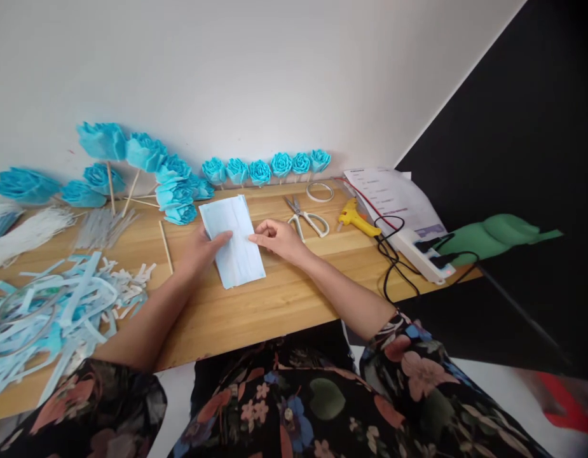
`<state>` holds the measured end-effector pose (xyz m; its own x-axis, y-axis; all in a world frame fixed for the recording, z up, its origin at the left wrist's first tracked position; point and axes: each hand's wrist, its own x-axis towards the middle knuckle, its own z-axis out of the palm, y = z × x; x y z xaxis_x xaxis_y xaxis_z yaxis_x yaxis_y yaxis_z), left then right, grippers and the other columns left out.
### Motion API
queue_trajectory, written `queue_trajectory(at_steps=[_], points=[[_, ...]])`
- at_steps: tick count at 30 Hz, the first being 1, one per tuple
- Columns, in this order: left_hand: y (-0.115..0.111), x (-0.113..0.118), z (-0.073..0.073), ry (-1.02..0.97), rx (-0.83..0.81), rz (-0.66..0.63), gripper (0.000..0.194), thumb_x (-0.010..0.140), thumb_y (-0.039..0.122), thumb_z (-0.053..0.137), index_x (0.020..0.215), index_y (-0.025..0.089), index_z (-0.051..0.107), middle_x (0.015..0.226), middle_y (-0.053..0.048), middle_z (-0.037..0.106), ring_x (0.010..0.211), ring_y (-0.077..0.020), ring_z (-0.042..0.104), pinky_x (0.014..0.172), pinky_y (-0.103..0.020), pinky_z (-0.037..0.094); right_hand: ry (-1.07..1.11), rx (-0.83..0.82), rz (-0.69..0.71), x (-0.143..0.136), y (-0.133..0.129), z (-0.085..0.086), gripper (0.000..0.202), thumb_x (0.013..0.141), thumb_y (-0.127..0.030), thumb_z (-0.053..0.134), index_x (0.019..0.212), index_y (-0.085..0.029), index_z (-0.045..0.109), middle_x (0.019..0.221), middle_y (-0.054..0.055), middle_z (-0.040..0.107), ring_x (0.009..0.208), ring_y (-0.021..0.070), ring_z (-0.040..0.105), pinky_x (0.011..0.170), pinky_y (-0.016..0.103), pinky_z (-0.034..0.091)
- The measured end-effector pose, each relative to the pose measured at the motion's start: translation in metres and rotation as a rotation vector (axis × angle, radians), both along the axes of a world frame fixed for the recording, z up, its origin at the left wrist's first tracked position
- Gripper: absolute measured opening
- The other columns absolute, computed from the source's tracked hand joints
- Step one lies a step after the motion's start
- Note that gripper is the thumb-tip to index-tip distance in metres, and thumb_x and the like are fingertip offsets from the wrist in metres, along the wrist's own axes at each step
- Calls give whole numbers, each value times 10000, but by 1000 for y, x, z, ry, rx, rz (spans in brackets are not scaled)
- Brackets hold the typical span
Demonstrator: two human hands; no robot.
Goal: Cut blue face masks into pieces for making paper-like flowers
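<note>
A pale blue rectangular face mask sheet [237,257] with faint lengthwise folds and no ear loops in sight is held tilted just above the wooden table. My left hand [204,247] grips its left side, thumb on the front and fingers hidden behind. At the right edge, my right hand [277,240] pinches the sheet between thumb and forefinger, the other fingers curled. Scissors [307,218] with white handles lie partly spread just beyond my right hand. A thin wooden stick [166,247] rests left of my left wrist.
Blue flowers [260,172] on sticks line the wall, with larger ones [145,151] at left. Cut strips [79,305], white cords [36,232] and thin grey strips [105,228] cover the left side. A tape roll [320,192], yellow glue gun [358,217], papers [393,197] and power strip [424,257] are right.
</note>
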<state>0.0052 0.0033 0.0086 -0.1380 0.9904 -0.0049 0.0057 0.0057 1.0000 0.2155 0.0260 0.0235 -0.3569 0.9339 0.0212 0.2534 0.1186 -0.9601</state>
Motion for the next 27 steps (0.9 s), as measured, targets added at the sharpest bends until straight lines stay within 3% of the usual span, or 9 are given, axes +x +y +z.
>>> queue_trajectory(at_steps=[5, 9, 13, 16, 21, 24, 27], points=[[-4, 6, 3, 63, -3, -3, 484, 644, 417, 837, 1019, 156, 677, 1039, -101, 740, 923, -313, 702, 767, -414, 599, -36, 41, 9, -1, 4, -10, 360, 776, -502, 713, 703, -174, 584, 531, -39, 573, 523, 96, 503, 556, 222, 369], [-3, 5, 2, 71, 30, 34, 474, 663, 412, 834, 1047, 179, 680, 1066, -88, 728, 935, -291, 690, 748, -365, 591, -60, 77, 21, -3, 5, -15, 311, 836, -416, 657, 670, -176, 551, 527, -45, 575, 497, 86, 500, 543, 211, 362], [3, -1, -7, 65, 95, 63, 404, 767, 461, 742, 1051, 178, 687, 1094, -93, 717, 966, -273, 679, 799, -354, 577, -115, 26, 28, -1, 6, -13, 300, 869, -306, 587, 614, -177, 496, 523, -50, 577, 433, 72, 484, 493, 204, 345], [10, -8, -15, 23, 85, 70, 398, 813, 482, 681, 1079, 186, 684, 1025, -89, 725, 924, -267, 686, 793, -362, 576, -131, 44, -45, 6, 13, -9, 314, 876, -290, 556, 589, -177, 495, 509, -47, 568, 406, 75, 479, 460, 206, 339], [22, -25, -17, 79, -48, 25, 430, 742, 439, 729, 1084, 181, 688, 879, -74, 731, 774, -273, 689, 682, -385, 575, 144, 24, -153, 18, 25, -4, 234, 847, -342, 581, 681, -177, 577, 557, -37, 576, 481, 97, 529, 435, 200, 386], [25, -34, -10, 254, 31, -27, 447, 760, 463, 702, 1106, 180, 697, 998, -96, 747, 899, -309, 692, 816, -455, 569, 297, -78, -96, 18, 25, -2, 227, 781, -375, 664, 710, -167, 607, 602, -28, 593, 528, 95, 548, 438, 193, 413], [21, -35, 1, 511, 274, 83, 447, 852, 467, 612, 1186, 180, 690, 1223, -116, 701, 1157, -325, 626, 1053, -500, 454, 380, -136, -22, 15, 19, 1, 264, 731, -409, 727, 780, -159, 656, 629, -25, 617, 545, 90, 559, 444, 186, 422]])
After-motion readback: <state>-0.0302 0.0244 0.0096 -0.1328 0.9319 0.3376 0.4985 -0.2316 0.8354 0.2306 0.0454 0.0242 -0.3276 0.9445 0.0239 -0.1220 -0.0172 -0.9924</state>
